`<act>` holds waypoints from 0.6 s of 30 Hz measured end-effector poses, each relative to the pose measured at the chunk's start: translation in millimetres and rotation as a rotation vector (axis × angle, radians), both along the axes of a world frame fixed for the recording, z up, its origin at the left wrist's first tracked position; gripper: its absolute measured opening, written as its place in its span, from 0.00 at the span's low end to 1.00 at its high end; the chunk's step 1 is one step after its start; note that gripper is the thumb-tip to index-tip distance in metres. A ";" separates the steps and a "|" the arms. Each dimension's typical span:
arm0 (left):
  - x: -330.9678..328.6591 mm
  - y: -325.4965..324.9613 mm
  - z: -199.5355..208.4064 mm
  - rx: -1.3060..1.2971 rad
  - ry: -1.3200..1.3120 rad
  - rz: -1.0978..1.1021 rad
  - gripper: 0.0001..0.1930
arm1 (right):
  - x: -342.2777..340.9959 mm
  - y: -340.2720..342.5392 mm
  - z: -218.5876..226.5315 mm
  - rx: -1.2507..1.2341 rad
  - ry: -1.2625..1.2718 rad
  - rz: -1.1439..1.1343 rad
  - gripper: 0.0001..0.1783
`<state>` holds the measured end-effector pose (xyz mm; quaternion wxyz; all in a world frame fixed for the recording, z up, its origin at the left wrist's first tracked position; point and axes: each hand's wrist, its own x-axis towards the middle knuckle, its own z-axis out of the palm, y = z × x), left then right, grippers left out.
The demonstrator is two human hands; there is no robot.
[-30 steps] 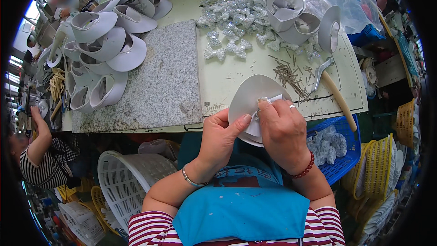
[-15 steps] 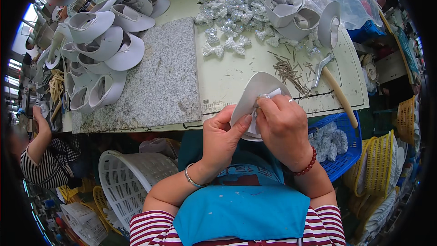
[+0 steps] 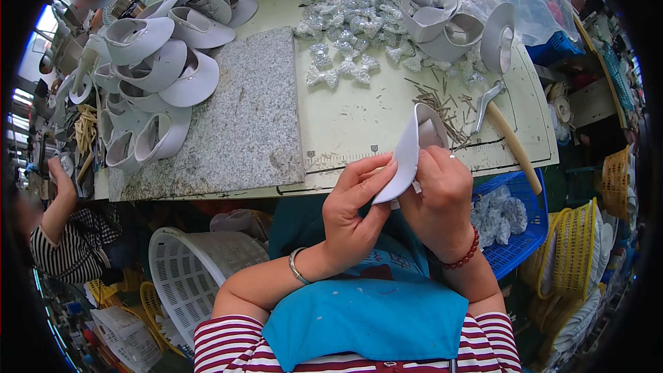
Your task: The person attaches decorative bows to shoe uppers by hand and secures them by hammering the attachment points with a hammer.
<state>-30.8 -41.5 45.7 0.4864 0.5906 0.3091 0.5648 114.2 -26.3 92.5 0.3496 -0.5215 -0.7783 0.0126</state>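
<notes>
Over the table's front edge I hold a white sun visor (image 3: 407, 154), turned nearly edge-on. My left hand (image 3: 358, 208) is closed on its brim, thumb and fingers pinching the left face. On the visor's other side my right hand (image 3: 442, 193) is closed, fingertips against the band. What lies under those fingertips is hidden. Beyond the visor, short thin metal strips (image 3: 440, 105) are scattered on the table. Right of them lies a hammer (image 3: 511, 141) with a wooden handle. Silver glittery bows (image 3: 358, 68) are heaped further back.
A grey speckled stone slab (image 3: 242, 110) covers the table's left part, with stacked white visors (image 3: 155, 65) along it. More visors (image 3: 431, 0) stand at the back right. A blue basket (image 3: 535, 235) of bows and a white basket (image 3: 176, 262) flank me. A co-worker's arm (image 3: 61, 197) shows far left.
The visor has swung from facing me to nearly edge-on and shifted right. Both hands moved right with it. A silvery bit seen at my right fingertips is now hidden.
</notes>
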 end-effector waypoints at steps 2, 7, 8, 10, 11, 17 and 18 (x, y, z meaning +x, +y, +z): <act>2.7 -0.3 0.8 -0.064 -0.069 -0.006 0.21 | -0.4 1.4 -3.3 0.033 0.081 -0.021 0.11; 1.5 -3.7 9.0 -0.392 -0.299 -0.027 0.16 | -2.9 4.2 -1.8 0.045 0.097 -0.017 0.11; -1.2 -0.5 8.0 -0.477 -0.378 -0.042 0.14 | -3.0 4.5 -1.8 0.062 0.082 -0.017 0.11; 0.9 6.2 14.5 -0.640 -0.498 -0.030 0.11 | -3.3 4.0 -1.8 0.052 0.070 -0.019 0.12; 0.7 7.9 15.1 -0.640 -0.498 -0.031 0.11 | -3.4 3.9 -1.5 0.042 0.057 -0.021 0.12; -2.4 10.2 15.4 -0.772 -0.627 -0.062 0.10 | -1.2 4.2 1.4 0.008 -0.022 -0.022 0.13; -2.9 10.8 14.5 -0.784 -0.624 -0.064 0.10 | -1.0 4.3 2.9 0.008 -0.022 -0.022 0.13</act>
